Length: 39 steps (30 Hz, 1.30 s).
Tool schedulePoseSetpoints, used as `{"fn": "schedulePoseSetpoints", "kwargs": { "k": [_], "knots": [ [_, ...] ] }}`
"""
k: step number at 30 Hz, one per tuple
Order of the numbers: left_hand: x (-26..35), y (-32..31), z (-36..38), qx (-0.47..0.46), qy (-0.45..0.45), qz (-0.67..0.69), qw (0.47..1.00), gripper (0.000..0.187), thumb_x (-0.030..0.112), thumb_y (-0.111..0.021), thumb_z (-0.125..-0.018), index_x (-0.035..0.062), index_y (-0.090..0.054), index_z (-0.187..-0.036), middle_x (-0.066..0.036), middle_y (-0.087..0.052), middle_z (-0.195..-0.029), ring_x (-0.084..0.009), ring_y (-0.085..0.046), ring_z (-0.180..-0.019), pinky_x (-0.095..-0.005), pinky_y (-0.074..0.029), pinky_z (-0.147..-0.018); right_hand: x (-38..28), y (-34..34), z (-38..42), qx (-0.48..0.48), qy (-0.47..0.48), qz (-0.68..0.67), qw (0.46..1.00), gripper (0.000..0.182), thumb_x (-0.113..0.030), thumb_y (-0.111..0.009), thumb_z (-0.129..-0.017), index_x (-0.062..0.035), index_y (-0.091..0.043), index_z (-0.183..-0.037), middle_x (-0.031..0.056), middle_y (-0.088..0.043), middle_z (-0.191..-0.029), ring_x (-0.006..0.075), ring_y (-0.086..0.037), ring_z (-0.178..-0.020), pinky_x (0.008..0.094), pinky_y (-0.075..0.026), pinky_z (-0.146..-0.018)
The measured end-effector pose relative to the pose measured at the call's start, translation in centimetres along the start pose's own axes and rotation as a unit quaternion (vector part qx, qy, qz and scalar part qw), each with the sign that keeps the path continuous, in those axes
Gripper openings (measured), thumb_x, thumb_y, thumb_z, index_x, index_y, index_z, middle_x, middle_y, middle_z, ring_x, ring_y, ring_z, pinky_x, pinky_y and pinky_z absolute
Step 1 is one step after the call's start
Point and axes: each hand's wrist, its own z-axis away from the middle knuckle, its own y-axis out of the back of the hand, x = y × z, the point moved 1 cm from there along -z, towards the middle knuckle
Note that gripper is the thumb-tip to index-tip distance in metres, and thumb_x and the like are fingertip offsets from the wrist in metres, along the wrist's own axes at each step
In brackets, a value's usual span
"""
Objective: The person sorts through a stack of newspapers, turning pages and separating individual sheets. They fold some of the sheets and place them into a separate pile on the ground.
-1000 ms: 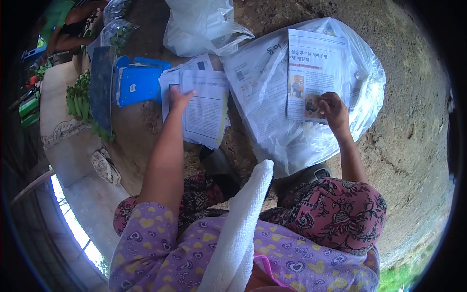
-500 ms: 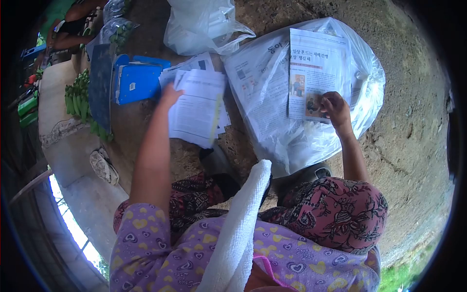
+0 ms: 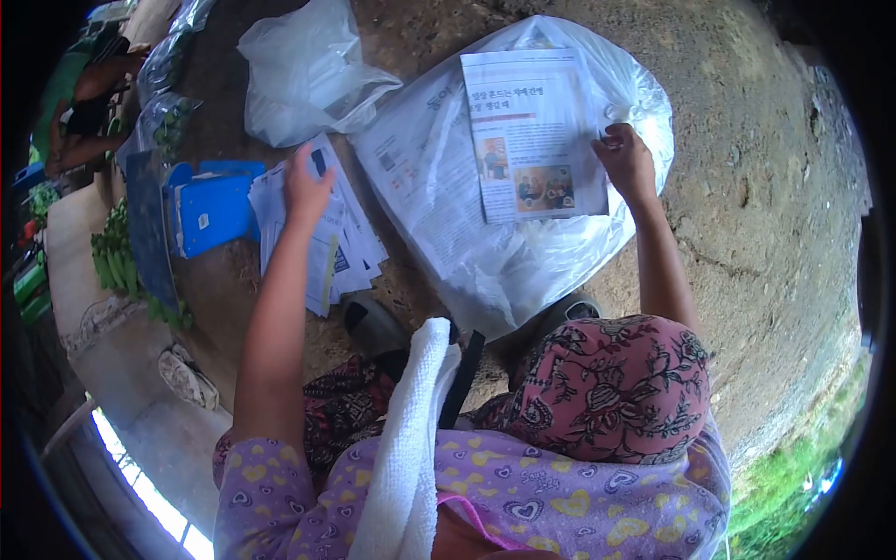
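Observation:
My left hand (image 3: 306, 189) is over the upper part of a loose stack of printed papers (image 3: 350, 247) on the ground, its fingers spread apart. My right hand (image 3: 623, 161) is beside the right edge of a folded newspaper sheet (image 3: 532, 131), with its fingers curled near that edge; whether they pinch it is unclear. The sheet lies on top of a large clear plastic bag (image 3: 504, 280) that has more newspaper inside and a gathered knot at its right end.
A thin white plastic bag (image 3: 308, 79) lies above the papers. To the left are a blue plastic object (image 3: 213, 217), a dark board (image 3: 152, 219), green bananas (image 3: 117, 257) and a crumpled cloth (image 3: 187, 378). Another person (image 3: 89, 112) is at the upper left.
The view has shifted, so the objects sit further left. My left hand has moved up over the papers, which are now fanned differently. My right hand has moved from the newspaper's picture to its right edge.

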Motion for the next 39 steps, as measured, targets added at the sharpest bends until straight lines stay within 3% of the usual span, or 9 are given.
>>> {"fn": "schedulePoseSetpoints", "kwargs": {
  "k": [7, 13, 16, 17, 20, 23, 24, 26, 39],
  "knots": [
    [16.2, -8.6, -0.3, -0.157, 0.105, 0.399, 0.897, 0.057, 0.016, -0.074, -0.075, -0.0017, -0.049, -0.122, -0.014, -0.063, -0.105, -0.0187, -0.061, -0.094, -0.0317, -0.05, -0.082, -1.0, -0.6, 1.0, -0.015, 0.001, 0.052, 0.999, 0.038, -0.027, -0.071, -0.076, -0.0061, -0.06, -0.105, 0.0111, -0.068, -0.089, 0.0261, -0.066, -0.082, 0.0358, -0.051, -0.073],
    [21.2, -11.7, -3.3, -0.207, 0.156, 0.415, 0.872, 0.035, 0.01, -0.066, -0.083, -0.0052, -0.054, -0.111, -0.013, -0.065, -0.096, -0.0168, -0.063, -0.083, -0.0292, -0.051, -0.074, -0.9, -1.9, 2.0, -0.03, 0.065, 0.032, 0.997, 0.012, -0.016, -0.066, -0.076, -0.0082, -0.065, -0.085, 0.0061, -0.065, -0.09, 0.0243, -0.064, -0.08, 0.0344, -0.051, -0.072],
    [22.1, -11.1, -3.3, -0.183, 0.148, 0.38, 0.895, 0.04, 0.017, -0.068, -0.077, -0.0082, -0.058, -0.106, -0.021, -0.066, -0.094, -0.0262, -0.066, -0.088, -0.0334, -0.051, -0.076, -1.3, -1.5, 2.4, 0.002, 0.098, 0.003, 0.995, 0.012, -0.011, -0.067, -0.075, -0.007, -0.065, -0.086, 0.0078, -0.065, -0.091, 0.0251, -0.064, -0.08, 0.035, -0.051, -0.072],
    [22.7, -10.6, -3.1, -0.16, 0.103, 0.327, 0.926, 0.046, 0.019, -0.066, -0.076, -0.01, -0.055, -0.11, -0.025, -0.064, -0.097, -0.0303, -0.065, -0.092, -0.0367, -0.05, -0.08, -1.6, -1.3, 2.5, 0.006, 0.096, -0.052, 0.994, 0.013, -0.011, -0.068, -0.075, -0.006, -0.065, -0.087, 0.0087, -0.064, -0.092, 0.0246, -0.063, -0.081, 0.0343, -0.051, -0.072],
    [26.5, -6.1, -0.4, -0.122, 0.035, 0.319, 0.939, 0.023, 0.008, -0.061, -0.082, -0.0039, -0.057, -0.102, -0.011, -0.066, -0.09, -0.0157, -0.063, -0.077, -0.03, -0.049, -0.068, -5.5, 0.4, 3.5, -0.007, 0.083, -0.222, 0.971, 0.023, -0.008, -0.07, -0.078, -0.0021, -0.063, -0.099, 0.0089, -0.064, -0.096, 0.0197, -0.062, -0.086, 0.0303, -0.052, -0.074],
    [29.7, -1.5, 2.7, -0.135, -0.058, 0.402, 0.904, 0.026, 0.005, -0.059, -0.083, -0.0031, -0.053, -0.107, -0.011, -0.063, -0.097, -0.0144, -0.061, -0.086, -0.0292, -0.048, -0.076, -9.4, 2.8, 4.2, -0.071, 0.051, -0.486, 0.87, 0.029, -0.009, -0.067, -0.083, -0.0012, -0.057, -0.108, 0.0069, -0.062, -0.101, 0.0167, -0.06, -0.096, 0.0292, -0.052, -0.079],
    [30.4, -0.4, 3.5, -0.151, -0.074, 0.468, 0.868, 0.031, 0.01, -0.062, -0.081, -0.0023, -0.053, -0.107, -0.016, -0.061, -0.099, -0.0246, -0.062, -0.094, -0.0354, -0.049, -0.082, -10.3, 3.9, 4.3, -0.105, 0.052, -0.521, 0.846, 0.031, -0.01, -0.067, -0.084, -0.0005, -0.055, -0.111, 0.0069, -0.062, -0.102, 0.016, -0.06, -0.099, 0.029, -0.052, -0.08],
    [31.6, 1.8, 4.5, -0.17, -0.09, 0.547, 0.814, 0.026, 0.012, -0.062, -0.085, -0.0006, -0.051, -0.104, -0.013, -0.061, -0.097, -0.0207, -0.062, -0.093, -0.0329, -0.05, -0.08, -11.6, 5.5, 4.3, -0.126, 0.073, -0.546, 0.825, 0.033, -0.01, -0.068, -0.084, 0.0025, -0.056, -0.111, 0.0085, -0.062, -0.102, 0.0156, -0.06, -0.099, 0.0284, -0.051, -0.081],
    [32.2, 5.0, 4.4, -0.098, -0.147, 0.476, 0.862, 0.029, 0.011, -0.074, -0.077, 0.0002, -0.054, -0.095, -0.011, -0.063, -0.09, -0.0183, -0.065, -0.082, -0.0303, -0.054, -0.071, -13.2, 8.3, 6.0, -0.149, 0.095, -0.558, 0.811, 0.032, -0.006, -0.07, -0.081, 0.0049, -0.057, -0.109, 0.0084, -0.064, -0.098, 0.0144, -0.064, -0.089, 0.0259, -0.053, -0.076]
  ]
}}
